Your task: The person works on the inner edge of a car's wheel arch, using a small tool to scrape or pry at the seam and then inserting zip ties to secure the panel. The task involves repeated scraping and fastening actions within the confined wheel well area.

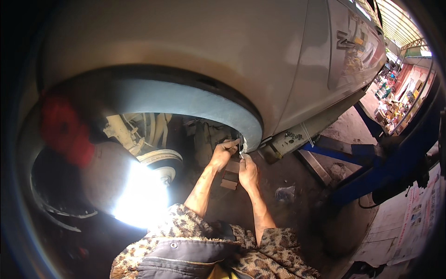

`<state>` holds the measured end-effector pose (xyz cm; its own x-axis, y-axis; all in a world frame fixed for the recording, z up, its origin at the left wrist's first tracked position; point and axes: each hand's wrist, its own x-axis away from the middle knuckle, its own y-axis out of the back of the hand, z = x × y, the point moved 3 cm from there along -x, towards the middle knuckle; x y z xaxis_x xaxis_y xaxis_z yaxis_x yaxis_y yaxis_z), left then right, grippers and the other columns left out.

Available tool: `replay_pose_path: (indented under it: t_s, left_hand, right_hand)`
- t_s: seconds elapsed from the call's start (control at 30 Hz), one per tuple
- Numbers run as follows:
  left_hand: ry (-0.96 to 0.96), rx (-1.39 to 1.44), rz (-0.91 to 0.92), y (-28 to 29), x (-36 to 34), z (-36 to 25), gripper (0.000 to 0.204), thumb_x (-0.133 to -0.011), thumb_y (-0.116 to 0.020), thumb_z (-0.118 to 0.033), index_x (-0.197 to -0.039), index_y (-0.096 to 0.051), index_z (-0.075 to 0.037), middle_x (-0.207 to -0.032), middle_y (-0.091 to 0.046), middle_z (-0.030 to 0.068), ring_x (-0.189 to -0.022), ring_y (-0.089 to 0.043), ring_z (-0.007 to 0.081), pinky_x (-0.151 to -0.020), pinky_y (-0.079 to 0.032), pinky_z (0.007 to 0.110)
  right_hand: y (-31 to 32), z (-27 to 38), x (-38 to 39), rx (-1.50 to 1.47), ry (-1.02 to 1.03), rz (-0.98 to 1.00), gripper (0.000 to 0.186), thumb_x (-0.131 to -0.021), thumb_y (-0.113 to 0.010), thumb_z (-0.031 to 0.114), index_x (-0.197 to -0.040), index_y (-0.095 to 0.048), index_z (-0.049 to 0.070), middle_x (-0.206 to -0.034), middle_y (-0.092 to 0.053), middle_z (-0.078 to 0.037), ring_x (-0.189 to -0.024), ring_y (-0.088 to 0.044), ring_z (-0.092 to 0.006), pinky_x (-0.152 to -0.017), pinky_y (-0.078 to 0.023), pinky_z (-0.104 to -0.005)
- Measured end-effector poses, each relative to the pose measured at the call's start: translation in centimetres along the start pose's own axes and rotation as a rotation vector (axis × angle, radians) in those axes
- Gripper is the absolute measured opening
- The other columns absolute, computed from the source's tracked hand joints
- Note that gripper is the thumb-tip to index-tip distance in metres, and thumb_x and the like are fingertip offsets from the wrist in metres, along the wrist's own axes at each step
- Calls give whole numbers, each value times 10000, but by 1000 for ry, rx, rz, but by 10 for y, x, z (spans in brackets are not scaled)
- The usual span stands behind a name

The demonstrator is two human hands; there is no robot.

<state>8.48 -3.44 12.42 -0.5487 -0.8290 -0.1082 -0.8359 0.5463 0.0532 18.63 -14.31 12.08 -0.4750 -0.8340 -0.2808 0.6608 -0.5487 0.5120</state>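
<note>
Both of my hands are up at the lower rear end of the wheel-arch trim (186, 100) of a light-coloured car (260, 60). My left hand (224, 154) is closed, its fingertips together beside the trim's end; what they hold is too small to make out. Just below and to the right, my right hand (248, 171) pinches a thin, pale piece (241, 151) near that same end. The fingertips of the two hands nearly meet. Inside the arch, the wheel is off and the hub with its brake disc (160, 160) shows.
Glaring at the left is a lit work lamp (141, 195), with a blurred red part (65, 130) above it. A blue lift arm (344, 151) reaches under the sill on the right. Brownish blocks (229, 180) and a clear plastic bag (285, 194) lie below my hands.
</note>
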Motion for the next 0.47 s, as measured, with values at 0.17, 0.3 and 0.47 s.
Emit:
replay_pose_path:
  t_s: [0.17,0.3,0.47]
  left_hand:
    - [18,-39,49,2,-3,-4,340,-954,-536,1,-1288,-577,45,-1193,-564,87,-1105,-532,198,-960,-407,269]
    - [-21,-64,73,1,-3,-4,320,-967,-547,-37,-1271,-583,56,-1239,-545,112,-1150,-521,225,-979,-403,284]
    - [63,-22,162,10,-11,-1,335,-966,-580,-80,-1287,-588,14,-1300,-512,123,-1172,-515,247,-991,-396,291]
  right_hand:
    - [17,6,-2,16,-35,42,244,-940,-495,168,-1074,-673,68,-905,-691,-182,-863,-664,-362,-744,-508,-432]
    - [20,2,-7,-203,-22,21,231,-918,-532,130,-1045,-678,3,-845,-684,-183,-757,-668,-243,-696,-499,-341]
    - [-9,12,-5,-97,7,37,249,-926,-523,126,-1088,-673,10,-948,-702,-209,-900,-693,-305,-776,-519,-329]
